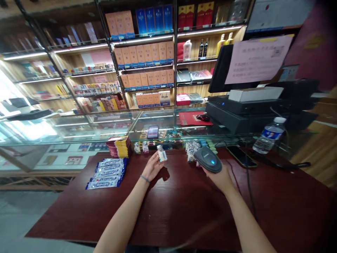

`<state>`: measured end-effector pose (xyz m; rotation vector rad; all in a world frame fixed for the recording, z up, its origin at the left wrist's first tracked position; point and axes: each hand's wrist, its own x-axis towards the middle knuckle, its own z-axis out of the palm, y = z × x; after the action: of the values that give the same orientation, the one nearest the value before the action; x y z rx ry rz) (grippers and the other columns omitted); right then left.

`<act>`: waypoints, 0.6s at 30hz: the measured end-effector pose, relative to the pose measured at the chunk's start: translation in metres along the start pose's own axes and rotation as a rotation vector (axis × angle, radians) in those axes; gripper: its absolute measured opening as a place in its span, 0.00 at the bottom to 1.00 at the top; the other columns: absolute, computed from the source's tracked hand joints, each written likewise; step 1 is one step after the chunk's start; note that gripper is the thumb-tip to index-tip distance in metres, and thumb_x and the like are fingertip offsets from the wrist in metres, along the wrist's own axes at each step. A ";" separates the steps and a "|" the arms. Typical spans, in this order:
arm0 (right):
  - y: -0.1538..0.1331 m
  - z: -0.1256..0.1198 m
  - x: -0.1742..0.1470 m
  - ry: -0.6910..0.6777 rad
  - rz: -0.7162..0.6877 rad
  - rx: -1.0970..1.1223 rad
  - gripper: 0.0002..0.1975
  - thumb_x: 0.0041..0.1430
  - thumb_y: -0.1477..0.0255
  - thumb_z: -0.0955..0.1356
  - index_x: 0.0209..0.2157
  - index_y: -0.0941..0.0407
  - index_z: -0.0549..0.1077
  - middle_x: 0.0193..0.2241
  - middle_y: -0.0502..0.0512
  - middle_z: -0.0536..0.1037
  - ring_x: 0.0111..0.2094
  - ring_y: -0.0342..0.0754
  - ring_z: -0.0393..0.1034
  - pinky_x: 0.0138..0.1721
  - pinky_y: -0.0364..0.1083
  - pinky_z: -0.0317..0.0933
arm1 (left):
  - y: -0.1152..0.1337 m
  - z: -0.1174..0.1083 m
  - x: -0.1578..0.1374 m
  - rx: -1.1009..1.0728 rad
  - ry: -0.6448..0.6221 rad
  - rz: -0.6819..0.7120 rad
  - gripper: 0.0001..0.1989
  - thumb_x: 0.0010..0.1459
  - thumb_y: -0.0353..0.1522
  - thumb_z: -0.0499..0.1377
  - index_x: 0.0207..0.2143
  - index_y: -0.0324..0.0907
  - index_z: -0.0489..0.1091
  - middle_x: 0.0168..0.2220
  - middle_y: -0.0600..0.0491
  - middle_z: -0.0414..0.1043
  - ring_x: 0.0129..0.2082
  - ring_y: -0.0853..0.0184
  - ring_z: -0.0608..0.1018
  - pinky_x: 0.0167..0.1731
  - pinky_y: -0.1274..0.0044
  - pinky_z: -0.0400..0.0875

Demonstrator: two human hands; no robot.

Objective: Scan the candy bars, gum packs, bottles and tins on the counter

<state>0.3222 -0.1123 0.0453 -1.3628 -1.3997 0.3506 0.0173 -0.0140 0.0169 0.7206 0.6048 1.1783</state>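
Note:
In my left hand (152, 167) is a small capped bottle (162, 154) with a printed label, tilted slightly above the table. My right hand (219, 177) grips a dark barcode scanner (208, 160) with a blue light on top; the scanner hides most of those fingers. Behind the scanner stands a group of similar small bottles (190, 154), partly covered by it. Two more little bottles (141, 148) stand near the glass edge, left of the one I hold.
Blue-and-white packets (107, 173) and a stack of red and yellow packs (118, 147) lie at the left. A phone (241, 156), a water bottle (269, 136) and a hanging cable are on the right. Behind are a glass counter (116, 128), a mouse (203, 118) and a monitor (221, 70).

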 end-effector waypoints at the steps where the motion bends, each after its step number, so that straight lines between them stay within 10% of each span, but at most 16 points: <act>1: -0.001 0.005 -0.002 -0.043 -0.013 -0.003 0.24 0.50 0.65 0.73 0.50 0.56 0.72 0.35 0.58 0.85 0.35 0.56 0.81 0.37 0.48 0.73 | 0.004 -0.006 -0.001 -0.026 0.012 0.003 0.21 0.55 0.36 0.69 0.50 0.44 0.73 0.48 0.47 0.77 0.41 0.66 0.79 0.45 0.72 0.75; 11: -0.046 0.027 -0.022 -0.554 -0.230 -0.126 0.28 0.53 0.71 0.69 0.56 0.52 0.63 0.38 0.54 0.83 0.34 0.51 0.81 0.33 0.42 0.66 | 0.016 -0.015 -0.003 -0.282 0.009 0.027 0.15 0.65 0.29 0.57 0.54 0.43 0.71 0.54 0.47 0.75 0.37 0.69 0.79 0.36 0.77 0.75; 18: -0.041 0.030 -0.024 -0.604 -0.346 -0.299 0.18 0.48 0.74 0.69 0.42 0.51 0.65 0.26 0.50 0.80 0.27 0.53 0.78 0.27 0.43 0.57 | 0.017 -0.018 0.002 -0.124 0.076 0.041 0.20 0.65 0.27 0.53 0.58 0.48 0.69 0.54 0.48 0.76 0.47 0.63 0.80 0.40 0.74 0.76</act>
<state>0.2700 -0.1311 0.0559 -1.2659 -2.2271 0.3452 -0.0057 -0.0049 0.0189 0.5869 0.5771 1.2742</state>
